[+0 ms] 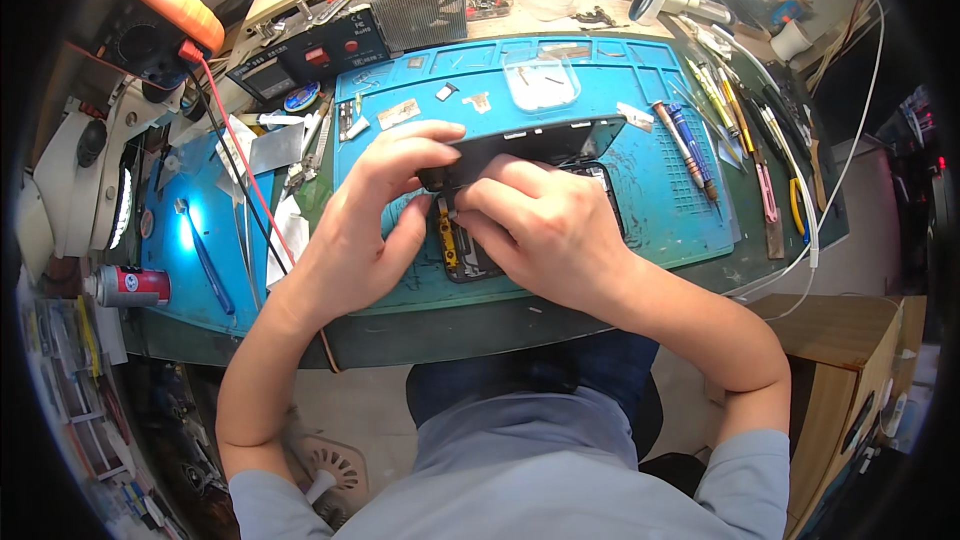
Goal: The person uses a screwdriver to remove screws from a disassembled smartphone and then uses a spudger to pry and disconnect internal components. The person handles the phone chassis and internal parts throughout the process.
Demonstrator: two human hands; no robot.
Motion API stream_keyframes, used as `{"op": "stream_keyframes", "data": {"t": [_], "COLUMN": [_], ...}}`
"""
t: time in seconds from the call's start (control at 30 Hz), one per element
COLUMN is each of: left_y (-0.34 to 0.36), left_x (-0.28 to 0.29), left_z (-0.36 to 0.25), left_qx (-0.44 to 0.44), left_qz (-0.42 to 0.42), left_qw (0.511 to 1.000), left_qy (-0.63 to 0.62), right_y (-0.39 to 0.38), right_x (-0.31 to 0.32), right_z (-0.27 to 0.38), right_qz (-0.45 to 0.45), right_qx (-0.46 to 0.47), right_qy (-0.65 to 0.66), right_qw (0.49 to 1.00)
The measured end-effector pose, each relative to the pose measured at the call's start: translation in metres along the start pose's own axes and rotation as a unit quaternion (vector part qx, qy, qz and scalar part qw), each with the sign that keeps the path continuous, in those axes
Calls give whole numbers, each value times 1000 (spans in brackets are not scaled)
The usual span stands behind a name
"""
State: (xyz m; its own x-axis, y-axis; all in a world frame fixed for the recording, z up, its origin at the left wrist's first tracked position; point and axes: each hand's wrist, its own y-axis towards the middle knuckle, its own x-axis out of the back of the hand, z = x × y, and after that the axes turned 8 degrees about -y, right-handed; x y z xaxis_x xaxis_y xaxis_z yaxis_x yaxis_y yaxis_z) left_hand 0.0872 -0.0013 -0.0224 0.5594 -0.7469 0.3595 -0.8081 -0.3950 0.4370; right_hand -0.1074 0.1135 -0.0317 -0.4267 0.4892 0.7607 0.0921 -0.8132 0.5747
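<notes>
An opened phone (472, 268) lies on the blue work mat, its inner parts and a yellow strip showing along its left side. Its dark screen panel (592, 140) stands tilted up behind the body. My left hand (362, 215) grips the panel's left end, with the fingers over its top edge and the thumb lower down. My right hand (552, 225) reaches in front of the panel over the phone body. Its fingers are pressed together near the left side of the inside. Whatever they hold or press is hidden under them.
Around the phone spreads a blue silicone mat (665, 245) with a clear plastic box (541, 86) at its back. Screwdrivers (686, 150) lie to the right, beside several tweezers and pliers. A blue-handled brush (207, 258) and a red can (135, 285) are at left. Red and black leads cross there.
</notes>
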Motion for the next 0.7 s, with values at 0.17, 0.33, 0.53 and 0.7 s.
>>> {"op": "stream_keyframes", "data": {"t": [0.17,0.33,0.53,0.7], "left_y": [-10,-5,-7,-9], "left_x": [-2,0,-5,-10], "left_z": [3,-9,-5,-2], "left_qx": [10,5,17,14], "left_qz": [-15,2,-43,-70], "left_qw": [999,987,984,984], "left_qy": [-34,160,173,164], "right_y": [-4,-3,-5,-5], "right_x": [-1,-3,-7,-5], "right_z": [-1,-2,-4,-4], "right_qz": [-24,-37,-30,-29], "right_qx": [19,21,55,57], "right_qy": [-20,-22,-51,-60], "right_qw": [999,999,997,996]}}
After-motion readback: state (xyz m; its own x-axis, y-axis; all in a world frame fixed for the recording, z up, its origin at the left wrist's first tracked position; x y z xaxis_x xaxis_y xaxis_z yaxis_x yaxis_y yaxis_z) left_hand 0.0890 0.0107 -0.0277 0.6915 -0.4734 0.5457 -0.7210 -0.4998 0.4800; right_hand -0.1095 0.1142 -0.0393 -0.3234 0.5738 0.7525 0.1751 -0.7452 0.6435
